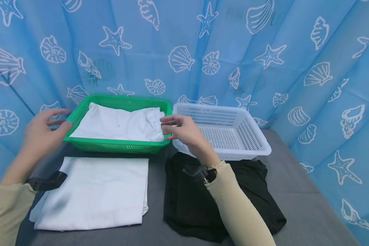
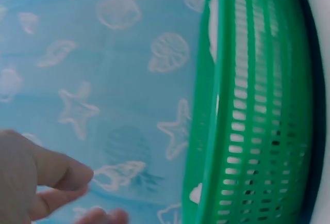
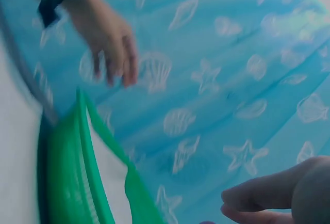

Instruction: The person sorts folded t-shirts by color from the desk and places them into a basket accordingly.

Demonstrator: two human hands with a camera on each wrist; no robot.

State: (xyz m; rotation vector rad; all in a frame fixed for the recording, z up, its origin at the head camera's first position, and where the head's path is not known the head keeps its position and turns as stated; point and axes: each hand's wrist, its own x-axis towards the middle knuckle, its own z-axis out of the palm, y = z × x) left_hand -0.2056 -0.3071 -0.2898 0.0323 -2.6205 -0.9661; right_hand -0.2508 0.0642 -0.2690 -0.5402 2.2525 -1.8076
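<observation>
A folded white cloth (image 1: pixel 120 123) lies inside the green basket (image 1: pixel 117 146), in the head view. My left hand (image 1: pixel 44 131) hovers by the basket's left end, fingers relaxed and nothing in them. Over the right end of the same basket is my right hand (image 1: pixel 187 133), its fingers loosely bent beside the cloth's edge and holding nothing. The right wrist view shows the left hand (image 3: pixel 114 48) above the basket's rim, apart from it. In the left wrist view, the left fingers (image 2: pixel 62 175) appear beside the green basket wall (image 2: pixel 258 110).
A white basket (image 1: pixel 258 143) stands right of the green one. In front, a folded white cloth (image 1: pixel 95 194) lies on the grey table (image 1: pixel 298 205), with a folded black garment (image 1: pixel 196 205) to its right. A blue seashell-patterned curtain (image 1: pixel 221 41) hangs behind.
</observation>
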